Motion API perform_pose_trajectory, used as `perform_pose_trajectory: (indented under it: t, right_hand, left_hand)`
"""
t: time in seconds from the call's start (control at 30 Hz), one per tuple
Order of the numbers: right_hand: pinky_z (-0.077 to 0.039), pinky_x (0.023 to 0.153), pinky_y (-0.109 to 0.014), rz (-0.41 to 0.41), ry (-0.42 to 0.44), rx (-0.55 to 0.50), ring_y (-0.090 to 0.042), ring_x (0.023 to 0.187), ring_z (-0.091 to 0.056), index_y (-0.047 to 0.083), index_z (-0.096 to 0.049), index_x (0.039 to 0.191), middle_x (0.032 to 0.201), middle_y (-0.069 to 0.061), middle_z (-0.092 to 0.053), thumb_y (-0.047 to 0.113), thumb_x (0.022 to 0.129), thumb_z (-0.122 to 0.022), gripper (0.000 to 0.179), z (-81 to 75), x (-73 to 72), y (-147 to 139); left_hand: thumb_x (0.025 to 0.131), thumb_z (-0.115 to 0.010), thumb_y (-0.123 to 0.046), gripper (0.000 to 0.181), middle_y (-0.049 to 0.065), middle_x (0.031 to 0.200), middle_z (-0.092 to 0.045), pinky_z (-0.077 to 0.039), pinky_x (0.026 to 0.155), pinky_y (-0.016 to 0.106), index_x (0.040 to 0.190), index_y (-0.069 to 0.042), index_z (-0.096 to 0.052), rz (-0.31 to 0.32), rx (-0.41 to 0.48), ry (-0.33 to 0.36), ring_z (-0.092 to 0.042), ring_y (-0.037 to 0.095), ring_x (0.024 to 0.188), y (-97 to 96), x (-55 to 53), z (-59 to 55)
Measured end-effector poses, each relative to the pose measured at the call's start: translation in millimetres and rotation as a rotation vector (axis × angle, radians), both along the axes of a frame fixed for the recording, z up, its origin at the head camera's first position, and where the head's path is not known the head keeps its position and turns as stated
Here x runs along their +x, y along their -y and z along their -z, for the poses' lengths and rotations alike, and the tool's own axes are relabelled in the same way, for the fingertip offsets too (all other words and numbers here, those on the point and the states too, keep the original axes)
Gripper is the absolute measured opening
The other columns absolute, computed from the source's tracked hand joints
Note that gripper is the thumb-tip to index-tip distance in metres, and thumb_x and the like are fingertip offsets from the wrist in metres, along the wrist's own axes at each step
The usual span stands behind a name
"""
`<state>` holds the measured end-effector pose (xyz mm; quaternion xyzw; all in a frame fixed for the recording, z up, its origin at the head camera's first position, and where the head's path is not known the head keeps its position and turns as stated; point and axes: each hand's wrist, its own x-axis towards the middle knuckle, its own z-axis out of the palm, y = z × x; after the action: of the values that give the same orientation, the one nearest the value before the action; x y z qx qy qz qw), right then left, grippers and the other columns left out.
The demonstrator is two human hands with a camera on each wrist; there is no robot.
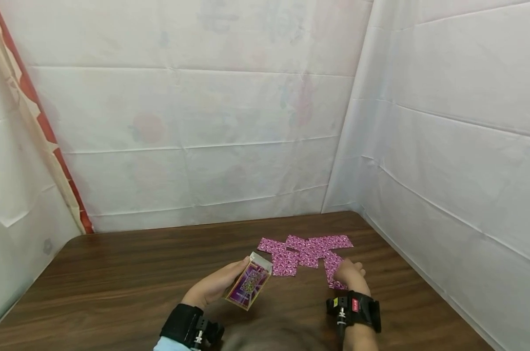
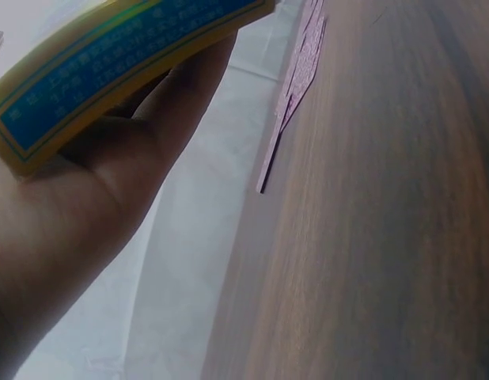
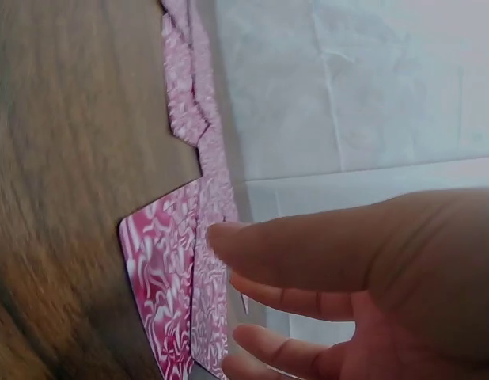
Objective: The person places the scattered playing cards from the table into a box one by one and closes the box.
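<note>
My left hand (image 1: 216,284) grips a purple and yellow card box (image 1: 249,284), tilted, its white upper end toward the back. In the left wrist view the blue, printed side of the box (image 2: 126,63) lies along the palm. My right hand (image 1: 351,274) is at the nearest of several pink-and-white patterned playing cards (image 1: 284,263). In the right wrist view its thumb (image 3: 300,249) points at the cards (image 3: 161,277), the other fingers loosely bent below, with nothing between them. The cards lie spread and overlapping, patterned side up.
The dark wooden table (image 1: 128,273) carries the cards on its right half. A white cloth (image 1: 194,122) hangs behind it, and another white cloth (image 1: 458,146) runs along the right edge. Black camera straps (image 1: 181,325) sit on both wrists.
</note>
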<state>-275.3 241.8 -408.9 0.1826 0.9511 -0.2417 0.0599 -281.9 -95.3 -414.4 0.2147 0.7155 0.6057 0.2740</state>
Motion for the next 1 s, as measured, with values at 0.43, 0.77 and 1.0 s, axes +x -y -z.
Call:
perform_pose_trajectory:
  t: [0.43, 0.77, 1.0]
  right_hand:
    - [-0.036, 0.091, -0.06, 0.013, 0.031, -0.022, -0.054, 0.107, -0.037, -0.015, -0.043, 0.121, 0.112, -0.042, -0.038, 0.008, 0.082, -0.062, 0.05, -7.2, -13.0, -13.9]
    - [-0.035, 0.088, -0.056, 0.04, 0.017, 0.008, -0.046, 0.096, -0.038, -0.013, -0.047, 0.113, 0.102, -0.036, -0.04, 0.006, 0.076, -0.064, 0.045, 5.4, -17.1, -18.5]
    - [-0.036, 0.085, -0.054, 0.051, 0.018, 0.004, -0.047, 0.095, -0.039, -0.013, -0.049, 0.112, 0.1, -0.036, -0.042, 0.006, 0.079, -0.062, 0.041, 6.5, -19.1, -18.0]
  left_hand:
    - [0.094, -0.029, -0.062, 0.077, 0.017, 0.124, -0.056, -0.044, 0.093, 0.048, 0.141, -0.002, -0.036, -0.043, -0.018, 0.011, -0.057, 0.024, 0.107, -1.0, 1.4, -3.4]
    - [0.093, -0.03, -0.063, 0.077, 0.017, 0.124, -0.056, -0.045, 0.092, 0.049, 0.142, -0.003, -0.035, -0.025, -0.014, 0.018, -0.058, 0.024, 0.106, -2.8, 2.0, -2.5]
    - [0.095, -0.029, -0.061, 0.075, 0.017, 0.123, -0.056, -0.045, 0.092, 0.049, 0.142, -0.002, -0.035, -0.017, -0.003, 0.021, -0.058, 0.024, 0.106, -2.9, 2.0, -1.8]
